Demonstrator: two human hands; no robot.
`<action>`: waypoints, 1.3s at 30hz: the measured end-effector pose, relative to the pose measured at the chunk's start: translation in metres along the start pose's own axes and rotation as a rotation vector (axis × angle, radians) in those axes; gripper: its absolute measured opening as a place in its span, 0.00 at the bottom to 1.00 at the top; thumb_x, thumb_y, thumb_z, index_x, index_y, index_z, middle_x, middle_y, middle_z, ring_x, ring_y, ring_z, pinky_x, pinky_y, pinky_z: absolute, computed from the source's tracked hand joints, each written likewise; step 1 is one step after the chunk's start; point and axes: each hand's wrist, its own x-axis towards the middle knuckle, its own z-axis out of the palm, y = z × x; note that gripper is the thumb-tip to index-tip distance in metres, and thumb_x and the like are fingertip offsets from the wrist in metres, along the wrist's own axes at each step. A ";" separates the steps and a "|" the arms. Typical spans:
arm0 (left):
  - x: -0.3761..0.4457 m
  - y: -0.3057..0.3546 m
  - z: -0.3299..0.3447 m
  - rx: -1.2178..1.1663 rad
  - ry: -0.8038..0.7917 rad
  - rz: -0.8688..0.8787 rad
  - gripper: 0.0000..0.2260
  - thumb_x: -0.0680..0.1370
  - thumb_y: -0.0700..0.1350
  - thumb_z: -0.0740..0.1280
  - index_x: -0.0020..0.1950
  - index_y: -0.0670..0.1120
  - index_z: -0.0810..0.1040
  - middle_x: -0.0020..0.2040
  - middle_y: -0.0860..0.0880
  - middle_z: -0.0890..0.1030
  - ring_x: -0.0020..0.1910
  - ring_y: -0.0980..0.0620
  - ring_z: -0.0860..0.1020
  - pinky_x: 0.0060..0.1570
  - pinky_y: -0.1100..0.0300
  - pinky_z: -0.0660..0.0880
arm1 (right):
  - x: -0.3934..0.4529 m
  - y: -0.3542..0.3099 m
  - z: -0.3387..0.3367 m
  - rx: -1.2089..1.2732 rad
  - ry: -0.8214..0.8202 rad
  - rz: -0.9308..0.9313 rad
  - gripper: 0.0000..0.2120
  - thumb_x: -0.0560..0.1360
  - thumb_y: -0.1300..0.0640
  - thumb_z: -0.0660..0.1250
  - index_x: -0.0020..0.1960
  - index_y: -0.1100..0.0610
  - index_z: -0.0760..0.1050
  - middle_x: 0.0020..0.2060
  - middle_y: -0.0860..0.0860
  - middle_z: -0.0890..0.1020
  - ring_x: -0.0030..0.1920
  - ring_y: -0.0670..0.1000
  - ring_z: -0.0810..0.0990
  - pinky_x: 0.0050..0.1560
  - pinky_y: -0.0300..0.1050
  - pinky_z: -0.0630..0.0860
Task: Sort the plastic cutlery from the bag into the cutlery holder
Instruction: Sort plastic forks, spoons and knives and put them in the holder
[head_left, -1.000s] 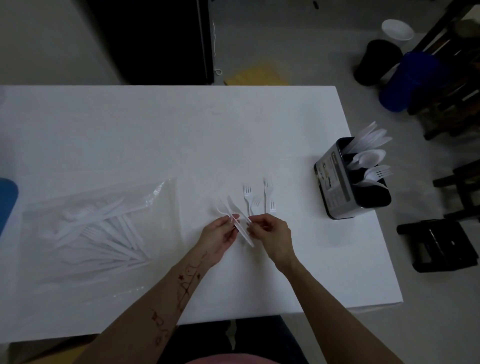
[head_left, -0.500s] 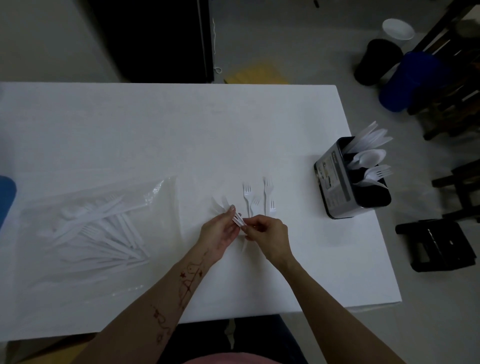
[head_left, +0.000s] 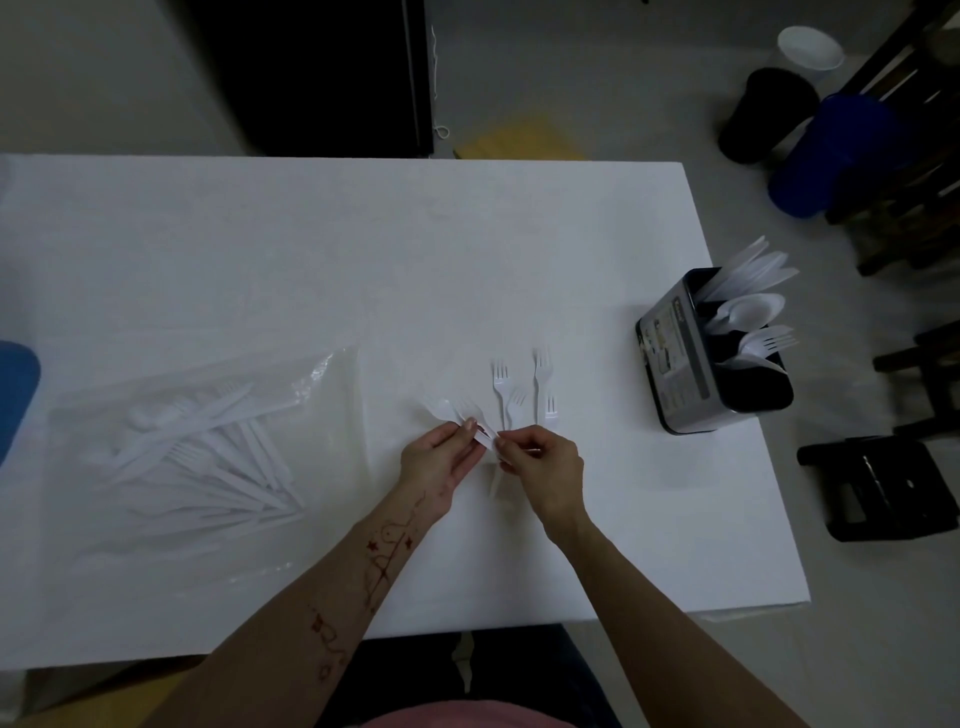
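Note:
Several white plastic forks (head_left: 519, 389) fan out on the white table (head_left: 311, 260), their handles gathered under my hands. My left hand (head_left: 439, 460) pinches the handle of a small white piece whose head (head_left: 449, 410) points up-left. My right hand (head_left: 543, 465) grips the bunched fork handles; one handle end (head_left: 496, 483) sticks out below it. The clear plastic bag (head_left: 171, 452) at the left holds several more white knives and forks. The black cutlery holder (head_left: 711, 358) stands at the right edge with knives, spoons and forks sorted in its compartments.
A blue object (head_left: 15, 395) pokes in at the table's left edge. On the floor to the right are a black stool (head_left: 883, 488), a blue bin (head_left: 836, 156), a black bin (head_left: 769, 114) and dark chair frames. The table's front edge is close to my body.
The long knife that lay across my hands a second ago is no longer seen there. My hands have closed in on the handles and stayed nearly in place.

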 end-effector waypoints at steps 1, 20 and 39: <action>0.000 0.000 0.000 -0.009 0.000 -0.003 0.04 0.75 0.37 0.69 0.47 0.36 0.79 0.46 0.43 0.83 0.45 0.52 0.83 0.43 0.63 0.80 | 0.000 0.000 0.001 0.025 0.015 0.017 0.03 0.74 0.59 0.72 0.45 0.55 0.85 0.38 0.47 0.86 0.40 0.49 0.85 0.50 0.52 0.83; 0.002 0.000 -0.002 0.054 0.086 0.011 0.10 0.73 0.37 0.73 0.51 0.37 0.77 0.50 0.41 0.84 0.47 0.49 0.83 0.41 0.64 0.80 | -0.005 -0.003 0.002 -0.027 -0.124 -0.097 0.06 0.73 0.55 0.75 0.49 0.55 0.84 0.39 0.48 0.86 0.40 0.49 0.86 0.44 0.46 0.84; 0.010 0.013 0.006 -0.182 0.120 -0.045 0.12 0.84 0.42 0.55 0.60 0.37 0.72 0.49 0.41 0.80 0.46 0.45 0.80 0.46 0.50 0.77 | -0.002 -0.002 -0.002 0.073 -0.017 -0.039 0.02 0.74 0.61 0.73 0.46 0.58 0.83 0.42 0.52 0.85 0.39 0.53 0.86 0.40 0.50 0.84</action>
